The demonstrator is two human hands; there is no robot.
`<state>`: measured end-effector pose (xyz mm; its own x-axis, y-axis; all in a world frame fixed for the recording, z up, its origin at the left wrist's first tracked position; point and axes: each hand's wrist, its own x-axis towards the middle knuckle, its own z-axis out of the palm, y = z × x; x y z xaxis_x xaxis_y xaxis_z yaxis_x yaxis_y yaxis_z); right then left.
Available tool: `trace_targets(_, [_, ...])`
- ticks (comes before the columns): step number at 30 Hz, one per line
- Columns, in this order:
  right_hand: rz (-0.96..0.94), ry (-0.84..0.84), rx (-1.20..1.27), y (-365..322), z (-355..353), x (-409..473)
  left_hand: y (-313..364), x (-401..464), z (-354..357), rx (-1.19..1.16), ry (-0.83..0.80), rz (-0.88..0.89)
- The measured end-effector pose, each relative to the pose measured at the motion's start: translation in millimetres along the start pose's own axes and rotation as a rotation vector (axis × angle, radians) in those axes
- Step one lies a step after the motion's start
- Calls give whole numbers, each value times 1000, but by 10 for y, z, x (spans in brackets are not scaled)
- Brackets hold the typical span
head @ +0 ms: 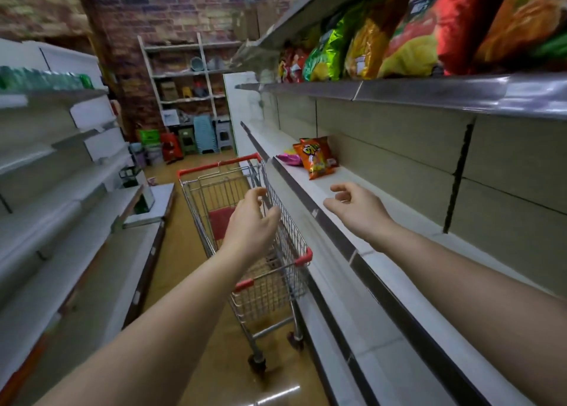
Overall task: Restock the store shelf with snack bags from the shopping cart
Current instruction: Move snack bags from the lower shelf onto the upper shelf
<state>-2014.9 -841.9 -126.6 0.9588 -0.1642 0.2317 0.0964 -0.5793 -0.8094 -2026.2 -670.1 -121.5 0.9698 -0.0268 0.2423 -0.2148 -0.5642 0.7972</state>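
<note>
- Bare and empty, both hands: the left hand (251, 221) hangs over the shopping cart (245, 236) with fingers loosely curled, gripping nothing; the right hand (357, 207) hovers relaxed above the white shelf (408, 218), also holding nothing.
- Directly under the left palm, a dull red shape (219, 223) lies in the wire basket; whether it is a snack bag, I can't tell.
- The step looks like a reach into the cart: best to drop straight down between the wire walls and pinch a bag by its crimped top seam, not crush the puffed middle.
- Beyond the right fingertips, an orange snack bag (316, 157) stands glossy and crinkled, a pink packet (288, 159) lying flat just beside it.
- Overhead, shiny foil bags (399, 37) crowd the upper shelf.
</note>
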Motion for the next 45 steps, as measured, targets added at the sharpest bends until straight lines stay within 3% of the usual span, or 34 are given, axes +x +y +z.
trace_targets(11, [63, -19, 16, 152, 706, 2191, -466, 2178, 252, -64, -24, -19])
trace_targets(23, [271, 127, -71, 412, 1480, 4005, -1324, 4573, 334, -73, -220, -16])
trace_targets(30, [336, 146, -114, 779, 1580, 4714, -1551, 5321, 724, -130, -311, -85])
trace_targets(36, [401, 73, -131, 1208, 1665, 5460, -1615, 5901, 1166, -140, -294, -140])
trace_targets(45, [430, 118, -213, 1704, 1881, 6396, -1745, 6648, 1887, -202, -321, -189])
